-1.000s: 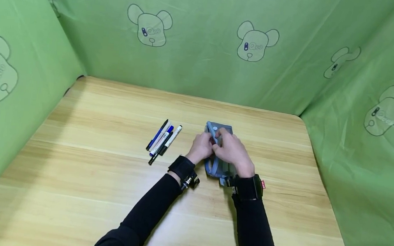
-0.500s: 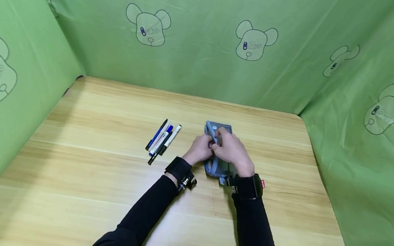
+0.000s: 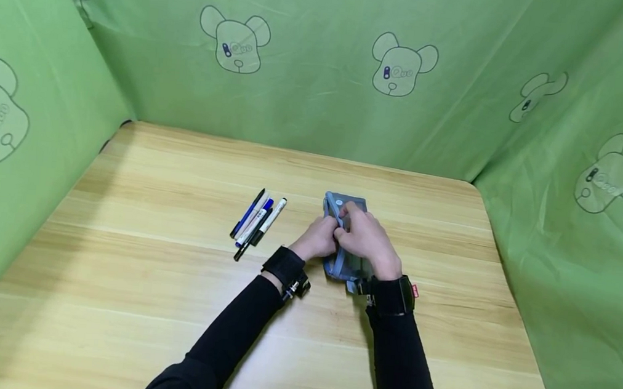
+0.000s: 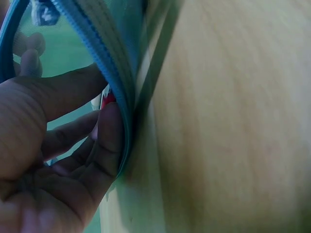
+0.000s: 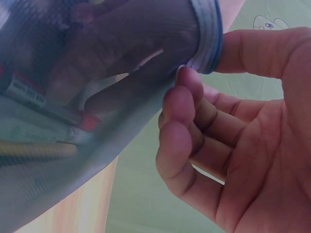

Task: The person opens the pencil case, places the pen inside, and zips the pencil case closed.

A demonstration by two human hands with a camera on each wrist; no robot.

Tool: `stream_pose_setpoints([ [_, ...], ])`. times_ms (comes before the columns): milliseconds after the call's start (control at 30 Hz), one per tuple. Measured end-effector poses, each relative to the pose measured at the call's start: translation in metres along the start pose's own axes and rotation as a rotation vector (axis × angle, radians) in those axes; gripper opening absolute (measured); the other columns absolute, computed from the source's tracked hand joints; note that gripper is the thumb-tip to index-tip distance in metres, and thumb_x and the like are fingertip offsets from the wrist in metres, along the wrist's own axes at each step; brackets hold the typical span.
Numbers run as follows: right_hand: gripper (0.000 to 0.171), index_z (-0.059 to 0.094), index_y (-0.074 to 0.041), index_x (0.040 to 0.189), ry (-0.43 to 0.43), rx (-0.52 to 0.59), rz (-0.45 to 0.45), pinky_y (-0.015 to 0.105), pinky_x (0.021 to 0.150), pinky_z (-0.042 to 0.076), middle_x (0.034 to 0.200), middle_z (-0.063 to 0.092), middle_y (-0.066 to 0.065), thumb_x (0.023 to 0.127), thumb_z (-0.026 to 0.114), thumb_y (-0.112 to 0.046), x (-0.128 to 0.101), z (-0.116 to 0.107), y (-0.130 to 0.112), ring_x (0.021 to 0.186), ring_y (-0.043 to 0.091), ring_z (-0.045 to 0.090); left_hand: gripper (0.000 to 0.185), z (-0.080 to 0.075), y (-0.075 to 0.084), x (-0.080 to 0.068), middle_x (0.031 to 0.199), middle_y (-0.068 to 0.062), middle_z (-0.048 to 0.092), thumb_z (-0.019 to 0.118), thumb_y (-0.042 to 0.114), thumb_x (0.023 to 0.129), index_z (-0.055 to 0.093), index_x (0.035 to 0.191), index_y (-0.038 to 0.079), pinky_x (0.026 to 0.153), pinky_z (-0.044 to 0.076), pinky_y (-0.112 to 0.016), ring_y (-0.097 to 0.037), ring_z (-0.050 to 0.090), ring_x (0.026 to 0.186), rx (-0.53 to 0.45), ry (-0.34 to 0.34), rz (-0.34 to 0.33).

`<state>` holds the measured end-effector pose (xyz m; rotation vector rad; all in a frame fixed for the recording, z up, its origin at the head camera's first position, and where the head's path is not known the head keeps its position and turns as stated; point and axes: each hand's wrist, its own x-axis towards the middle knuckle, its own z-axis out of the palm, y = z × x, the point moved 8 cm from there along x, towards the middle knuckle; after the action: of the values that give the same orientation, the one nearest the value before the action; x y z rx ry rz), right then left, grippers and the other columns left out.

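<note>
A blue-grey mesh pencil pouch (image 3: 351, 266) stands with its zip side spread, below the middle of the head view. My left hand (image 3: 316, 237) reaches into its mouth. Through the mesh in the right wrist view, the left fingers show a gap between them, close above a red-ended marker (image 5: 46, 102). A yellow stick-like thing (image 5: 39, 149) lies beside that marker. My right hand (image 3: 365, 239) pinches the zip edge (image 5: 208, 36) between thumb and fingers and holds the mouth apart. The left fingertips are partly hidden by the pouch in the head view.
Several pens and markers (image 3: 256, 220) lie side by side on the wooden table (image 3: 168, 305), left of the pouch. Green cloth (image 3: 308, 108) with bear outlines hangs behind the table and along both sides.
A dark reddish bit beside my left fingers, visible earlier, is now out of sight in the head view, with the left hand slightly deeper in the pouch. The right hand keeps its place.
</note>
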<state>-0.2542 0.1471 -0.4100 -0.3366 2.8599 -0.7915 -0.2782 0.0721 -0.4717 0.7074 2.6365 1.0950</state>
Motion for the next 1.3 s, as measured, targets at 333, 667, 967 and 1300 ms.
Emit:
stream_pose_setpoints([
  [333, 0.028, 0.055, -0.007, 0.116, 0.004, -0.017, -0.009, 0.030, 0.056, 0.039, 0.069, 0.052, 0.002, 0.090, 0.060, -0.014, -0.001, -0.001, -0.003, 0.060, 0.020, 0.050, 0.022, -0.001, 0.001, -0.002, 0.070, -0.004, 0.055, 0.060, 0.002, 0.084, 0.051, 0.067, 0.012, 0.059, 0.043, -0.028, -0.022, 0.052, 0.066, 0.082, 0.061, -0.036],
  [667, 0.032, 0.054, -0.006, 0.120, 0.001, -0.008, -0.015, 0.029, 0.053, 0.035, 0.065, 0.043, -0.001, 0.089, 0.058, -0.011, -0.001, 0.000, -0.004, 0.055, 0.017, 0.044, 0.011, 0.000, 0.003, -0.004, 0.083, -0.011, 0.065, 0.061, -0.002, 0.084, 0.060, 0.081, 0.008, 0.064, 0.048, -0.032, -0.025, 0.057, 0.073, 0.097, 0.041, -0.083],
  [967, 0.035, 0.054, -0.004, 0.129, 0.000, 0.023, -0.038, 0.030, 0.054, 0.034, 0.062, 0.041, -0.001, 0.095, 0.056, -0.013, -0.001, 0.001, -0.005, 0.052, 0.016, 0.040, 0.008, 0.007, 0.002, -0.003, 0.102, -0.017, 0.072, 0.058, 0.005, 0.094, 0.067, 0.095, 0.005, 0.064, 0.052, -0.038, -0.027, 0.063, 0.080, 0.165, 0.008, -0.155],
  [1300, 0.034, 0.055, -0.004, 0.128, 0.003, 0.046, -0.041, 0.030, 0.054, 0.033, 0.066, 0.045, 0.002, 0.096, 0.057, -0.013, -0.004, 0.000, -0.005, 0.054, 0.018, 0.041, 0.008, 0.008, 0.001, -0.003, 0.098, -0.015, 0.071, 0.059, 0.005, 0.094, 0.065, 0.089, 0.006, 0.063, 0.051, -0.036, -0.026, 0.063, 0.078, 0.158, 0.013, -0.180],
])
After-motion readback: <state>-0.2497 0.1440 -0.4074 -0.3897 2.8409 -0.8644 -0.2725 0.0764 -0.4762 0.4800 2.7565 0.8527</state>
